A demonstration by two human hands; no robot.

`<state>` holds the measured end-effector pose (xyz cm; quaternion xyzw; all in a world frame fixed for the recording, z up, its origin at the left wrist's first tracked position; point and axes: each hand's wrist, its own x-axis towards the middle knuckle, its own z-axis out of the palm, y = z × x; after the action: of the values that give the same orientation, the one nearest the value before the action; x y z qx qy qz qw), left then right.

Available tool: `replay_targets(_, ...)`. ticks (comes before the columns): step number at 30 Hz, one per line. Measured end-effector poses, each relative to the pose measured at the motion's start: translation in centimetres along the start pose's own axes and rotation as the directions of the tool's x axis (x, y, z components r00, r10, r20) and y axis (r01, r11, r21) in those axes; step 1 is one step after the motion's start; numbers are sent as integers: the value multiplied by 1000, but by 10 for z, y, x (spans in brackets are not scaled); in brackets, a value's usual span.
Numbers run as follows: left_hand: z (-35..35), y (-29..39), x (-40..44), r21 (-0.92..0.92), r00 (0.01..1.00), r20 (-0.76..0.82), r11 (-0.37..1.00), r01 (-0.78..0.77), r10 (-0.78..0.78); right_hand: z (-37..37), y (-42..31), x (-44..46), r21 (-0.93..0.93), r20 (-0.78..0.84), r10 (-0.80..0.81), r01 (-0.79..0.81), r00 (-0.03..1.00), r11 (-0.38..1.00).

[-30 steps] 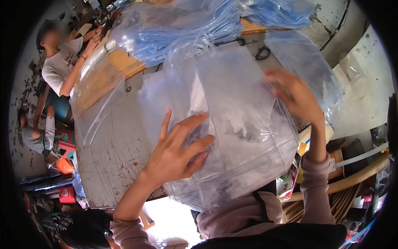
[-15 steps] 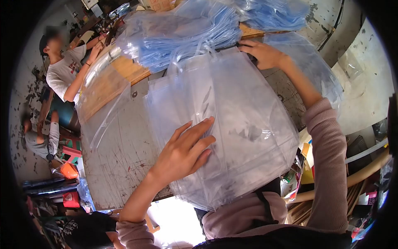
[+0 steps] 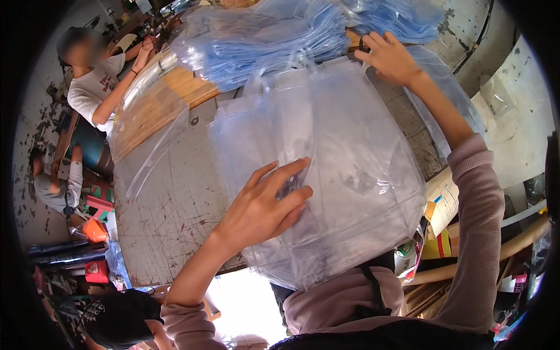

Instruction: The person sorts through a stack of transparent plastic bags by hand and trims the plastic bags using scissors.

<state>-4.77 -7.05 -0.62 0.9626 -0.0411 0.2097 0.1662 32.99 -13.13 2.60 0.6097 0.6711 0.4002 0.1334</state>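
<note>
Evidently the clear bags point(image 3: 367, 140) lie flat, mostly on the table point(image 3: 160, 236), their long axis pointing toward the blue plastic pile point(image 3: 268, 55) beyond them. The left hand point(image 3: 259, 207) rests on the bags, fingers spread, grasping nothing. Past the bags' far right corner, the nearer right hand point(image 3: 389, 61) curls its fingers around a dark handle point(image 3: 362, 43), perhaps of scissors. Whether the bags contain anything cannot be told.

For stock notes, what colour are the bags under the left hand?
The bags look clear, faintly bluish; head view shows them.
</note>
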Motion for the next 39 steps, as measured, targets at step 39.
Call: replay_targets(39, 42, 44, 20, -65, 999, -18, 997, -37, 36, -230, -136, -151, 122, 709, -253, -467, 659, -876)
